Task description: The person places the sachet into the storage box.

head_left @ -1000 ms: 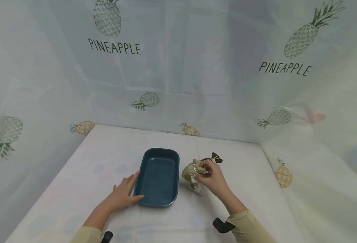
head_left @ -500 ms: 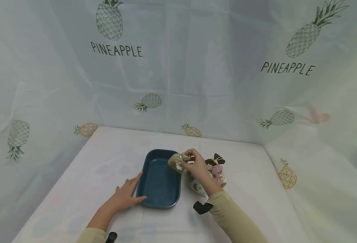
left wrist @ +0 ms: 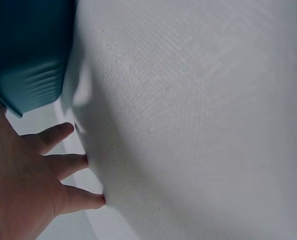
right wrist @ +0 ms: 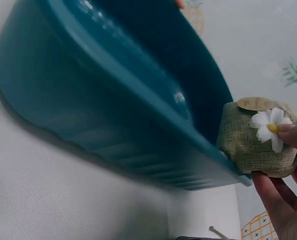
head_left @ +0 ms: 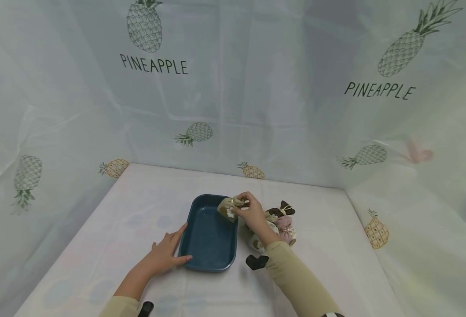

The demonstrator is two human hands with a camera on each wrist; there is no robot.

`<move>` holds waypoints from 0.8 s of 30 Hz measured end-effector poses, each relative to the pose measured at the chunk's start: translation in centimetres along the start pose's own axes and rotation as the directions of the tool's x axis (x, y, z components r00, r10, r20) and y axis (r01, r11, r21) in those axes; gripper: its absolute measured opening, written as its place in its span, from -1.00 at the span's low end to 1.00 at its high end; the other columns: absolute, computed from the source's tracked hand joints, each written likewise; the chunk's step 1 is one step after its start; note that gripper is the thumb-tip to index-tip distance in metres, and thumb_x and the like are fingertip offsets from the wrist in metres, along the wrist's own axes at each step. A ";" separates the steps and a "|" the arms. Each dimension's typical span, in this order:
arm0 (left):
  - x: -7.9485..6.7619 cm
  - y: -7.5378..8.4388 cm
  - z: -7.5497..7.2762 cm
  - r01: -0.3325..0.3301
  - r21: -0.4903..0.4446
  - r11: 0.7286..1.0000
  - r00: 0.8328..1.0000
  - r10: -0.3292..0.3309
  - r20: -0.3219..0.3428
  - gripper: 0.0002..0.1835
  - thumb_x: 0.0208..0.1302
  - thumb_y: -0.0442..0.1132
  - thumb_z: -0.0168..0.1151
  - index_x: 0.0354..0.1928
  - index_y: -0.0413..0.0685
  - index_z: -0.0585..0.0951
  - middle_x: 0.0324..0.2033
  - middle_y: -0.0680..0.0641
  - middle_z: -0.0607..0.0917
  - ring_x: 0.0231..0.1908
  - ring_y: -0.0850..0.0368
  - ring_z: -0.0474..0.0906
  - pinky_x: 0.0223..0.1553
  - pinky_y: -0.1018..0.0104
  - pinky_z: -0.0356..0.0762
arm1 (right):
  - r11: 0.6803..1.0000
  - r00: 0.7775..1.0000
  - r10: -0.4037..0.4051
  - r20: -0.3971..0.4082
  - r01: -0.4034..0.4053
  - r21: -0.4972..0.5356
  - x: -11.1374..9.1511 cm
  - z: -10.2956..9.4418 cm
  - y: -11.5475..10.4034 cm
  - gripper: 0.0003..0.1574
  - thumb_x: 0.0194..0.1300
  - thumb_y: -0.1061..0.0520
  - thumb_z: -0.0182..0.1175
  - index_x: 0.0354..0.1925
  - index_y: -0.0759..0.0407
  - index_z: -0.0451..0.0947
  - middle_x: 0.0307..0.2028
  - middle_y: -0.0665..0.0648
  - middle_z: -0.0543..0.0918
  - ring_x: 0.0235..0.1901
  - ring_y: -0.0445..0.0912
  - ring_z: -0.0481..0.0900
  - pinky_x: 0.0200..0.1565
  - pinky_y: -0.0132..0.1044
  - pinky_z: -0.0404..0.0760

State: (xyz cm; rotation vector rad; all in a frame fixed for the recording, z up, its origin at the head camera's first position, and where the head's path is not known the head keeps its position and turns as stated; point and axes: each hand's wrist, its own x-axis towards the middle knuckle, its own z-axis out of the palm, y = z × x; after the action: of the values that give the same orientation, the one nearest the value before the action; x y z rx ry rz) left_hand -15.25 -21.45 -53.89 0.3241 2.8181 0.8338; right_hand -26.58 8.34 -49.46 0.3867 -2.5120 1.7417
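Head view: right hand point(head_left: 252, 216) pinches a bag point(head_left: 225, 209), probably light, soft, best held by its gathered neck point(head_left: 237, 202); left hand point(head_left: 163, 256) spread against tray point(head_left: 208, 246).

A pale grey-white, plastic-looking far curtain point(head_left: 272, 101) with soft vertical folds hangs behind a table surface covered in white, finely textured material point(head_left: 328, 264), faintly blotched with pastel blue and pink. Matching sheets form the left side wall point(head_left: 62, 123) and right side wall point(head_left: 431, 211). A large dark-green pineapple print at far left point(head_left: 144, 27) and another at far right point(head_left: 401, 53) each sit above black "PINEAPPLE" lettering point(head_left: 153, 64). Smaller yellow-orange pineapple prints point(head_left: 253, 171) edge the table. Light is diffuse, warmer and paler at right.
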 end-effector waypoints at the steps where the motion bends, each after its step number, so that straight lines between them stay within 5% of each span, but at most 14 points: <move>1: 0.0 0.0 0.0 0.001 0.001 1.000 1.000 -0.001 0.001 0.11 0.11 0.41 0.25 0.56 0.22 -0.07 0.37 -0.33 0.26 0.33 -0.57 0.01 0.05 -0.68 -0.17 | 1.000 1.000 0.003 0.007 -0.003 0.000 0.1 0.1 0.2 -0.57 0.10 0.26 0.46 -0.08 0.10 0.52 -0.06 0.08 0.58 -0.08 0.05 0.58 -0.21 -0.19 0.63; 24: 0.0 0.4 0.0 0.014 -0.012 1.000 1.000 -0.014 -0.002 0.08 0.12 0.33 0.30 0.56 0.22 -0.04 0.35 -0.33 0.28 0.34 -0.57 0.00 0.06 -0.68 -0.18 | 0.984 0.995 0.001 0.096 0.016 -0.177 2.0 0.4 1.5 -0.60 0.10 0.23 0.47 -0.11 0.09 0.54 -0.12 0.05 0.60 -0.12 -0.02 0.55 -0.16 -0.14 0.55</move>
State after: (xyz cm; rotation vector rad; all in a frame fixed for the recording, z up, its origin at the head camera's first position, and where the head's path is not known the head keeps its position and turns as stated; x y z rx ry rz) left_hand -15.24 -21.15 -53.68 0.3018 2.8128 0.8485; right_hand -28.86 8.10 -50.55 0.4765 -2.7008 1.5146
